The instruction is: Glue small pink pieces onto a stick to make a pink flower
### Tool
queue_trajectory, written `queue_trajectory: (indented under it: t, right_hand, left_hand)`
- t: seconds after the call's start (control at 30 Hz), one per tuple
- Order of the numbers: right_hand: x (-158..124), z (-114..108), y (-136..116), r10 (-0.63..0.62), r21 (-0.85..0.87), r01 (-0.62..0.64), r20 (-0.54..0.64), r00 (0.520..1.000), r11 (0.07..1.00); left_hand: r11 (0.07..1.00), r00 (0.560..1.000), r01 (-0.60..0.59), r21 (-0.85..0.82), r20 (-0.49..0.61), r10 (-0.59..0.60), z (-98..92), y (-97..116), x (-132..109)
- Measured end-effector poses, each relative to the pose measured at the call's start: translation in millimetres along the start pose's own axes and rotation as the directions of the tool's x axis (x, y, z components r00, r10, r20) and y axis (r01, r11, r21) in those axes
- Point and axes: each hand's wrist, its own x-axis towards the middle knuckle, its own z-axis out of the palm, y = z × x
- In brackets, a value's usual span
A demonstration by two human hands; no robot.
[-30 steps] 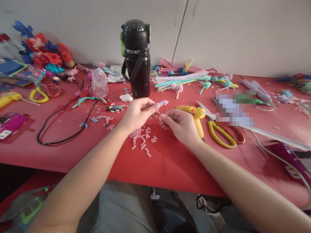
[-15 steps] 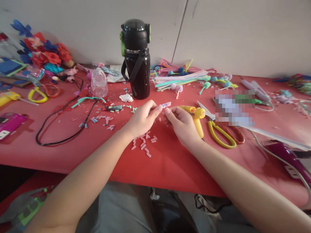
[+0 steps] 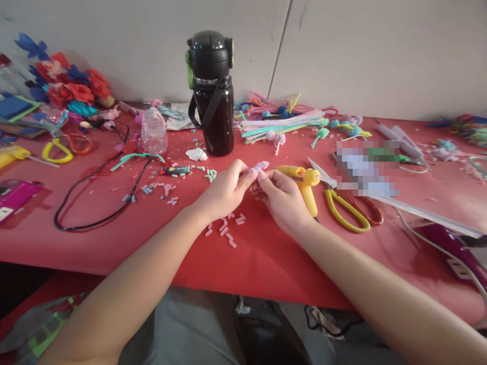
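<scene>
A small lilac fuzzy piece (image 3: 261, 166), like a short bit of pipe cleaner, sticks up between my two hands over the middle of the red table. My left hand (image 3: 227, 191) pinches it from the left between thumb and forefinger. From the right, my right hand (image 3: 280, 195) closes thumb and fingers against its lower end; the fingertips are partly hidden. Short pink clippings (image 3: 223, 229) lie scattered just below my left hand. Beside my right hand is a yellow glue gun (image 3: 309, 195), and scissors with yellow and red handles (image 3: 348, 215) lie farther right.
Behind my hands stands a black flask (image 3: 216, 116), with a clear plastic bottle (image 3: 154, 133) to its left. Pastel pipe cleaners (image 3: 281, 124) are heaped at the back. A black cable (image 3: 85, 223) loops on the left. The red table's (image 3: 243, 274) front edge is near my forearms.
My right hand has moved slightly left, so its thumb now meets the lilac piece, where a small gap showed before. More of the piece shows above the fingers.
</scene>
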Motion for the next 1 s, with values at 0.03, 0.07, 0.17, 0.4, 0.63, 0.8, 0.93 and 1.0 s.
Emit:
queue_trajectory:
  t: [0.03, 0.07, 0.17, 0.4, 0.63, 0.8, 0.93, 1.0]
  right_hand:
    - [0, 0, 0, 0.004, 0.002, -0.004, 0.006, 1.000, 1.000]
    - [-1, 0, 0, 0.008, 0.014, -0.008, 0.008, 1.000, 1.000]
    - [-2, 1, -1, 0.010, 0.073, -0.011, 0.013, 1.000, 0.997]
    - [-2, -3, -2, -0.054, 0.081, 0.049, 0.072, 0.996, 0.996]
    - [-2, -4, -4, -0.084, -0.025, 0.087, 0.114, 0.990, 0.996]
    - [-2, -5, -7, -0.099, -0.012, 0.102, 0.152, 0.983, 0.995]
    - [-1, -8, -8, -0.081, -0.002, 0.082, 0.139, 0.987, 0.997]
    - [-1, -9, -10, -0.082, -0.055, 0.088, 0.092, 0.992, 0.995]
  left_hand:
    - [1.000, 1.000, 0.000, 0.010, 0.005, 0.000, -0.2, 1, 0]
    - [1.000, 1.000, -0.002, 0.019, 0.010, 0.002, -0.3, 1, 0]
    - [1.000, 1.000, -0.011, 0.025, 0.020, 0.010, -0.5, 2, 0]
    - [0.999, 0.999, -0.022, -0.026, -0.045, 0.021, 0.6, -2, 1]
    - [0.991, 0.999, -0.041, -0.131, -0.005, 0.041, -1.8, 6, 1]
    - [0.984, 0.999, -0.031, -0.177, 0.020, 0.035, -2.6, 9, 1]
    - [0.982, 0.999, -0.026, -0.186, 0.026, 0.032, -3.3, 7, 3]
    - [0.989, 1.000, -0.022, -0.149, 0.008, 0.023, -6.2, 6, 4]
